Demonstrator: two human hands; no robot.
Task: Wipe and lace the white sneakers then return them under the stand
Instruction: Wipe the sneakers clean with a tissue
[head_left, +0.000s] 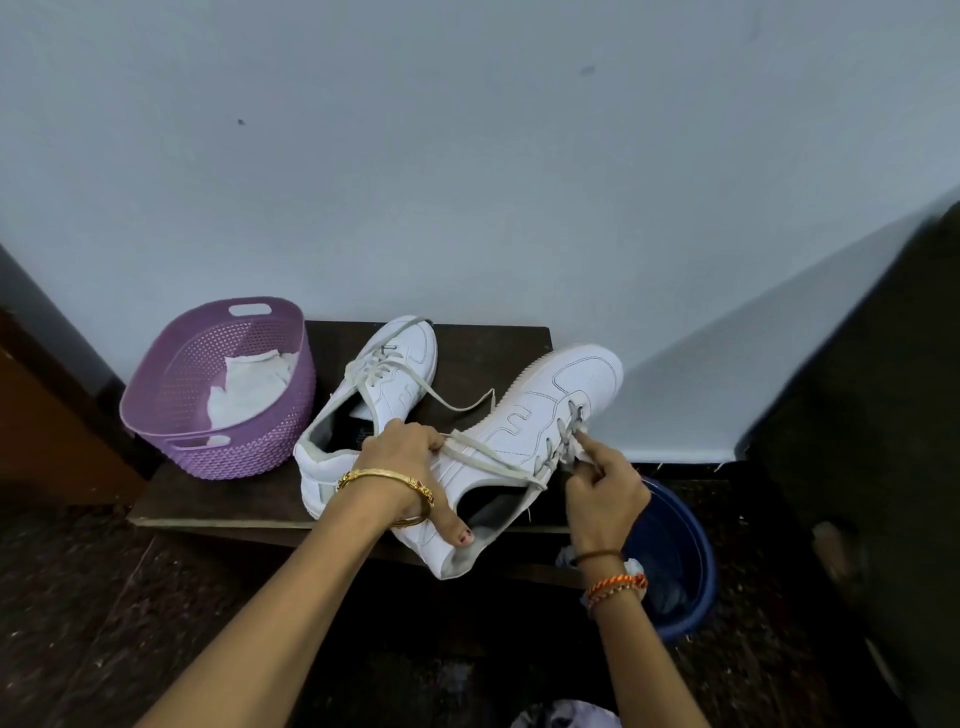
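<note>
Two white sneakers are over a low dark wooden stand (478, 358). The far sneaker (374, 395) rests on the stand with its grey lace trailing loose. The near sneaker (524, 431) is tilted on its side, toe toward the wall. My left hand (402, 462) grips this shoe at its collar, thumb inside the opening, fingers pinching a stretch of its lace (488, 457). My right hand (602, 488) pinches the lace end at the eyelets near the tongue, forefinger pointing at an eyelet.
A purple perforated basket (171, 410) with a white cloth (249, 389) in it stands at the stand's left end. A blue bucket (680, 561) sits on the floor at the right. A dark piece of furniture (883, 415) rises on the right, the wall behind.
</note>
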